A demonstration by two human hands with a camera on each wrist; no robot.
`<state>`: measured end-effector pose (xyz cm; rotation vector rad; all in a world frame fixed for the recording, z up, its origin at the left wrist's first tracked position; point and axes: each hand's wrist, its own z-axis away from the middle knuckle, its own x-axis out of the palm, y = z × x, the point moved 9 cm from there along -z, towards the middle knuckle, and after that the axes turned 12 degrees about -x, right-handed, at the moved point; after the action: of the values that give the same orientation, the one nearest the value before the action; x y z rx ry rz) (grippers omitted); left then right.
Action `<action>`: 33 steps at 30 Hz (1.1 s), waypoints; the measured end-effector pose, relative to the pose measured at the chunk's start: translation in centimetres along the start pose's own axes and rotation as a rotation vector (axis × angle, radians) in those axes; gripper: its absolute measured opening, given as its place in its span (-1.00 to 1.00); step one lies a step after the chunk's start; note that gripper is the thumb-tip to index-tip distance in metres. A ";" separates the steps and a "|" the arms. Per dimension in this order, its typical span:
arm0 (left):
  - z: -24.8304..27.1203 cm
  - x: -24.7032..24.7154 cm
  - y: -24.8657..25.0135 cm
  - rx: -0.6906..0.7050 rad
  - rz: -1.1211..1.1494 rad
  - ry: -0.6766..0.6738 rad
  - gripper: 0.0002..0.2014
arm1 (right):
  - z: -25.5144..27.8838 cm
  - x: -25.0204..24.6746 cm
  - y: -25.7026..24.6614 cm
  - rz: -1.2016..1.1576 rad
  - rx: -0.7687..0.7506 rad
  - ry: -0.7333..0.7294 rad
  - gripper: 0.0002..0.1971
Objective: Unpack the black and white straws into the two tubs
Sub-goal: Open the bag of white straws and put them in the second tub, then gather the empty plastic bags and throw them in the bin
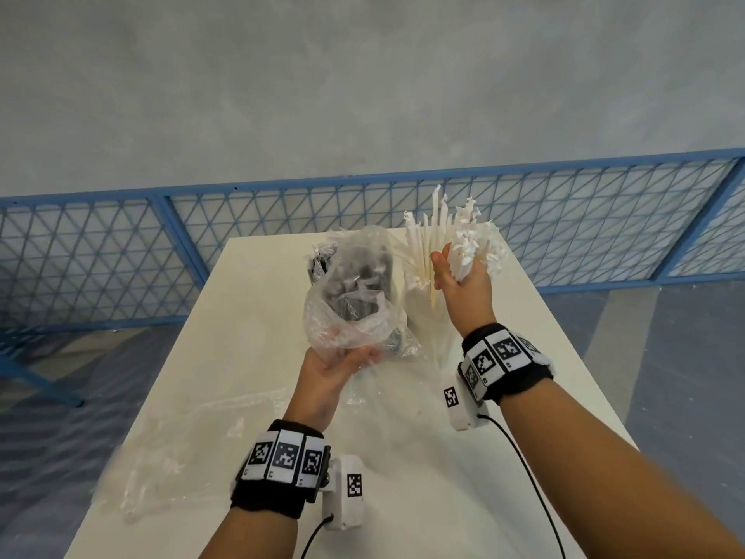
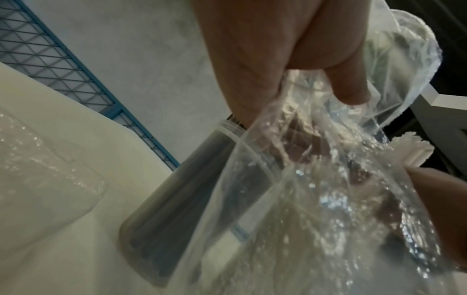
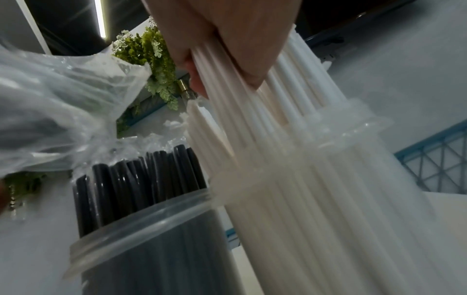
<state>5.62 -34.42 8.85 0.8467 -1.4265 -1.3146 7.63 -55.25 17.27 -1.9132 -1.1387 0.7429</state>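
Note:
My left hand [image 1: 346, 359] pinches a crumpled clear plastic bag [image 1: 350, 304] and holds it up in front of the tub of black straws [image 1: 320, 262]. In the left wrist view the fingers [image 2: 350, 90] curl into the bag [image 2: 316, 199], with the black-straw tub [image 2: 182, 199] just behind. My right hand [image 1: 457, 276] grips a bunch of white straws [image 1: 437, 223] that fan out of the second tub [image 1: 427, 316]. In the right wrist view the white straws [image 3: 265, 127] run down through that tub's clear rim [image 3: 353, 127], next to the black straws [image 3: 141, 175] in their tub [image 3: 151, 239].
Both tubs stand side by side at the far middle of the white table [image 1: 403, 478]. Another clear plastic bag [image 1: 181, 445] lies flat at the table's left edge. A blue mesh fence [image 1: 121, 256] runs behind the table. A green plant [image 3: 149, 51] shows overhead in the right wrist view.

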 end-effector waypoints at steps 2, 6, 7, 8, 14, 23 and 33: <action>0.4 -0.5 0.3 0.015 0.010 0.013 -0.80 | 0.2 -0.1 -0.2 0.035 0.011 -0.026 -0.72; 1.6 -2.7 1.6 0.055 0.069 0.081 -0.70 | 1.9 -1.4 -1.9 0.123 -0.086 -0.012 -0.15; 1.9 -3.2 1.9 0.066 0.091 0.094 -0.73 | 2.8 -1.7 -2.8 0.135 -0.137 0.014 -0.07; 2.2 -3.7 2.1 0.076 0.117 0.103 -0.78 | 3.8 -2.0 -3.6 0.151 -0.196 0.038 -0.05; 3.3 -6.5 2.0 0.115 0.315 0.184 -0.56 | 11.0 0.4 -2.0 0.198 -0.258 -0.109 -0.38; 6.0 -11.1 -1.3 -0.013 0.362 0.563 -0.11 | 17.2 6.7 7.2 -0.253 0.588 -0.456 -0.97; 8.2 -18.8 2.7 0.046 -0.821 0.818 -0.80 | 17.5 11.1 6.1 -0.235 0.542 -0.562 -0.92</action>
<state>3.32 -13.91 8.32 1.8535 -0.4477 -1.2422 1.40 -41.52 1.86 -1.1226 -1.2909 1.3437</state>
